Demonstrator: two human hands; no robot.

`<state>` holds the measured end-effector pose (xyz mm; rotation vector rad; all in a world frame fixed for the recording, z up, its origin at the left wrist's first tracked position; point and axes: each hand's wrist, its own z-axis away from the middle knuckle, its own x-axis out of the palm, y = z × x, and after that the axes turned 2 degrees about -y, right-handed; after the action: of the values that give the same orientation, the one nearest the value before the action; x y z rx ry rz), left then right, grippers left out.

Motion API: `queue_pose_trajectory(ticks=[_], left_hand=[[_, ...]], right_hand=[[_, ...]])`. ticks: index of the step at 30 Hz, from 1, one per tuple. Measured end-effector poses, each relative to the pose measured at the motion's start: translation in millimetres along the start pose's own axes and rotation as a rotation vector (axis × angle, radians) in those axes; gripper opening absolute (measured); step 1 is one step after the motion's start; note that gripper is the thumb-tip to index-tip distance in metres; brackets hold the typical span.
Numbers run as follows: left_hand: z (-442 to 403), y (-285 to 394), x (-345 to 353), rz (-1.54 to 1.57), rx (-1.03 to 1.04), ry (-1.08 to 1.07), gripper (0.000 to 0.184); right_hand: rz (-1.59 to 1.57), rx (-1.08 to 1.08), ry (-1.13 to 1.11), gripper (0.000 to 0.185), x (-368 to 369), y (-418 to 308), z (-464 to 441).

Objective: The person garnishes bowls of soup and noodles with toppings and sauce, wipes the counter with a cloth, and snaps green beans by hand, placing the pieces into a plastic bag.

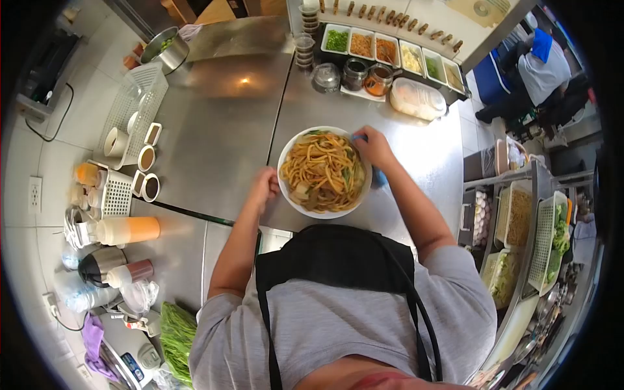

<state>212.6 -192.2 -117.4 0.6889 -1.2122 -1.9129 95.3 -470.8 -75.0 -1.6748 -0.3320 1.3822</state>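
A round white bowl full of noodles with bits of meat and greens stands on the steel counter in front of me. Just beside its left rim is my left hand, fingers curled in, with nothing visible in them. At the upper right rim, my right hand pinches a blue cloth; a bit of blue shows at the fingertips and more under the wrist. Part of the cloth is hidden by that hand and forearm.
Topping trays, sauce jars and a lidded plastic container line the back. On the left are sauce cups, a white basket and a squeeze bottle. Another person is at far right, near the shelves.
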Motion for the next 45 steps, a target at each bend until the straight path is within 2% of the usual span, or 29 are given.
queue_pose_trajectory(ticks=[1, 2, 4, 7, 10, 13, 15, 21, 25, 27, 30, 33, 37, 40, 43, 45], left_hand=[[0, 10, -6, 0.016, -0.104, -0.087, 0.025], [-6, 25, -4, -0.063, -0.051, -0.027, 0.03], [-17, 53, 17, -0.195, 0.195, -0.014, 0.032], [-54, 52, 34, -0.386, 0.291, -0.237, 0.032], [-61, 58, 42, -0.354, 0.0, -0.461, 0.03], [-59, 63, 43, -0.318, 0.014, -0.465, 0.029], [-65, 58, 44, -0.269, 0.022, -0.419, 0.029], [-86, 51, 36, -0.08, 0.042, -0.25, 0.028], [-87, 54, 33, -0.007, 0.08, -0.134, 0.03], [-82, 54, 35, 0.006, 0.036, -0.024, 0.03], [-78, 50, 31, 0.021, 0.052, 0.105, 0.03], [-76, 38, 27, 0.15, 0.035, 0.195, 0.031], [-67, 28, 26, 0.303, 0.036, 0.295, 0.031], [-58, 36, 29, 0.404, 0.003, 0.401, 0.031], [-57, 37, 28, 0.52, 0.004, 0.512, 0.032], [-62, 33, 23, 0.553, 0.017, 0.557, 0.033]], right_hand=[[0.038, -0.042, -0.046, 0.018, -1, -1, -9], [0.041, -0.08, -0.12, 0.017, -1, -7, -20], [0.008, -0.189, -0.274, 0.017, 10, -15, -46], [-0.066, -0.351, -0.493, 0.019, 32, -24, -72], [-0.075, -0.374, -0.619, 0.02, 35, -36, -81], [-0.093, -0.324, -0.618, 0.021, 36, -29, -84], [-0.122, -0.307, -0.588, 0.022, 30, -22, -84], [0.076, -0.134, -0.258, 0.027, 1, -2, -72], [0.046, 0.018, -0.14, 0.029, -10, 8, -54], [0.004, 0.099, -0.054, 0.029, -10, 10, -39], [-0.312, 0.379, 0.03, 0.027, -1, 1, -7], [-0.48, 0.355, 0.217, 0.025, 31, 16, 13], [-0.743, 0.39, 0.298, 0.024, 58, 12, 25], [-0.736, 0.4, 0.273, 0.024, 72, 9, 28], [-0.818, 0.444, 0.136, 0.024, 77, -15, 30], [-0.774, 0.375, 0.007, 0.02, 77, -27, 31]])
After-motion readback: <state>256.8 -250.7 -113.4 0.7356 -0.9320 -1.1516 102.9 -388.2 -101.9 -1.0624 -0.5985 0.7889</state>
